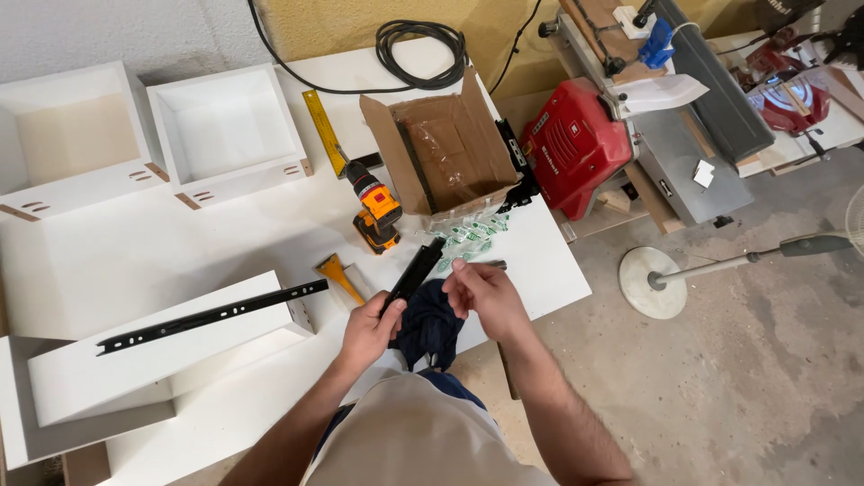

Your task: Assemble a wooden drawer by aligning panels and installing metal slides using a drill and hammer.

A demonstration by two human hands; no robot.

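My left hand grips a short black metal drawer slide near its lower end, holding it tilted over the white table edge. My right hand pinches the slide's side, with a dark blue cloth bunched under and between both hands. A second, longer black slide lies on top of a white drawer box at the left. Small clear packets with green print lie just beyond the hands.
An open cardboard box, an orange and black cordless drill, a yellow ruler and a yellow-handled scraper sit on the white table. Two white drawer boxes stand at the back left. Red machines and a fan base stand on the floor at right.
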